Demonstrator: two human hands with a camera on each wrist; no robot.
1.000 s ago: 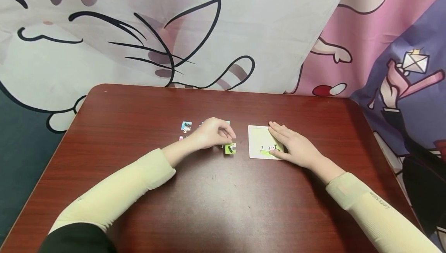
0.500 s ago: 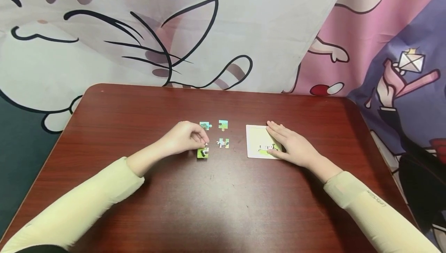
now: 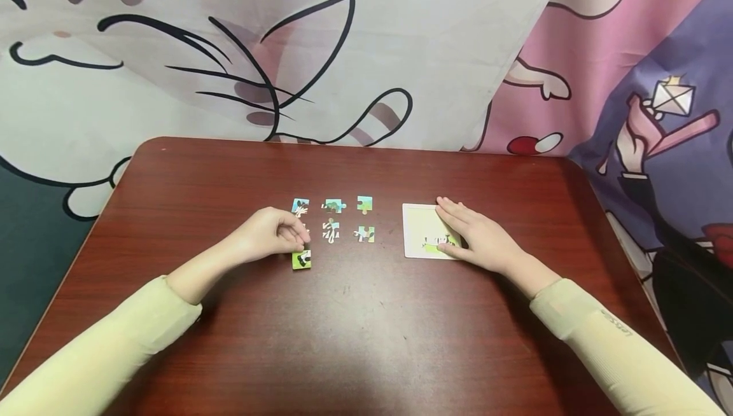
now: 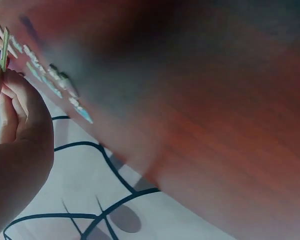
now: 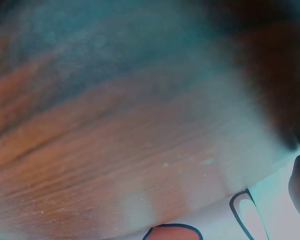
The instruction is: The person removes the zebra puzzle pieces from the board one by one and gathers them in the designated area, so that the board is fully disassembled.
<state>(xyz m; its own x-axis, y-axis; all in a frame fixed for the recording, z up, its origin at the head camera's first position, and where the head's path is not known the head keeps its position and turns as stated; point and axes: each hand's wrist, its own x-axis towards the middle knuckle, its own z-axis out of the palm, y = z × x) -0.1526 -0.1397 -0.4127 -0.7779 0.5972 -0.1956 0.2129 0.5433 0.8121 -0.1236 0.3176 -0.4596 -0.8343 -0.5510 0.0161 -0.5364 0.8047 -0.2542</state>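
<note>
My left hand (image 3: 266,235) pinches a green jigsaw puzzle piece (image 3: 301,259) with a black-and-white print, at the left column of the laid-out pieces. The left wrist view shows that piece (image 4: 5,49) edge-on between thumb and fingers. Several loose pieces lie in spaced rows: a blue one (image 3: 300,205), one with a grey-green print (image 3: 333,206), a green-blue one (image 3: 364,203), and two below, a middle piece (image 3: 330,231) and a right piece (image 3: 365,234). The fingers mostly cover another. My right hand (image 3: 481,235) rests flat on the right side of a pale square puzzle board (image 3: 415,231).
The brown wooden table (image 3: 366,327) has rounded far corners. A cartoon cat cloth (image 3: 446,34) hangs behind its far edge, with a pink and purple cloth (image 3: 607,53) at the right. A dark object (image 3: 681,301) stands beyond the table's right edge.
My left hand has carried the green puzzle piece leftward, from beside the board to the left column, uncovering the middle and right pieces. My right hand stays on the board.
</note>
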